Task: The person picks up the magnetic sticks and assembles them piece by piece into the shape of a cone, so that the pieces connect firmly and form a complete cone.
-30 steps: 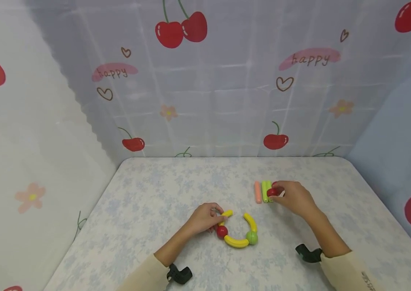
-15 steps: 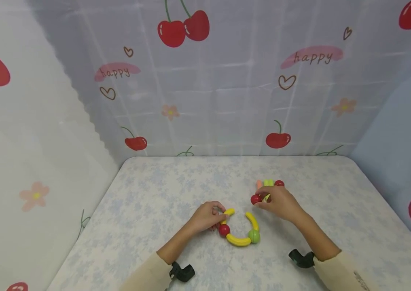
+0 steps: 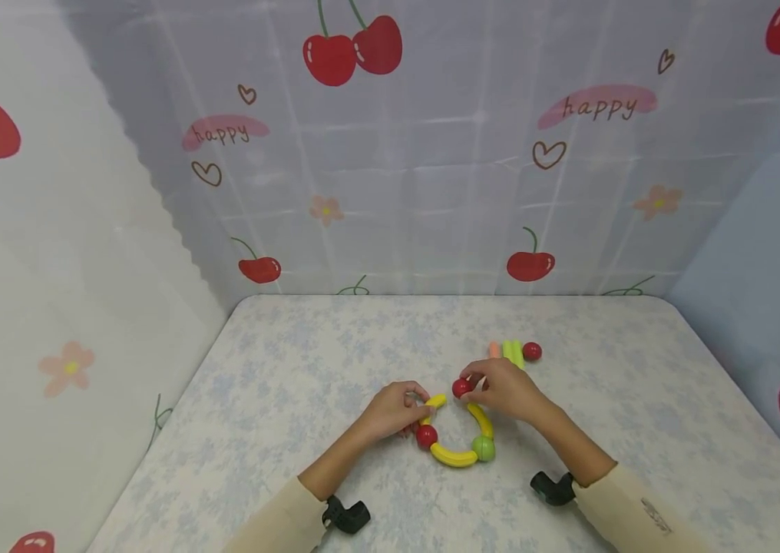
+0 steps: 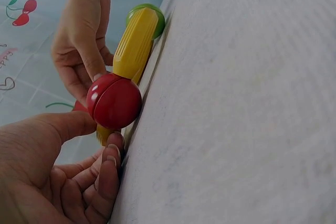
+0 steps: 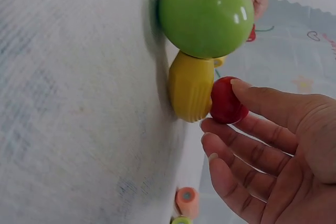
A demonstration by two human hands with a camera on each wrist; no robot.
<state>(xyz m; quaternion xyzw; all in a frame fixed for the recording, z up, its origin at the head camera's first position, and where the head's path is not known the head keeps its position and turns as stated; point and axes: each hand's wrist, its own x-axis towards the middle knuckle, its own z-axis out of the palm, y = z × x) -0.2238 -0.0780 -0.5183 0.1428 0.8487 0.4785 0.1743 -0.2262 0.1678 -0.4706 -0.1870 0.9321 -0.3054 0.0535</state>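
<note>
Left hand (image 3: 390, 411): rests on the surface (image 3: 279, 384), fingers curled round the near end of a short yellow curved piece (image 3: 434, 405), gripping it. The left wrist view shows thumb and fingertips closed about that piece just below a red ball (image 3: 425, 436).

Chain of pieces, just right of the left hand: the yellow curved piece, the red ball, a second yellow curved piece (image 3: 453, 456) at the bottom, a green ball (image 3: 483, 448), then a third yellow curved piece (image 3: 479, 419) rising on the right. Together they form an arc open at the top.

Second red ball (image 3: 461, 388): pinched between thumb and fingers of the right hand (image 3: 504, 390). It sits at the upper tip of the third yellow piece, between the two hands and beside the first yellow piece's far end. In the right wrist view it touches that yellow piece's end.

Farther right, behind the right hand: an orange stick (image 3: 495, 350), green sticks (image 3: 514, 353) side by side, and a third red ball (image 3: 532, 352) just beside them.
</note>
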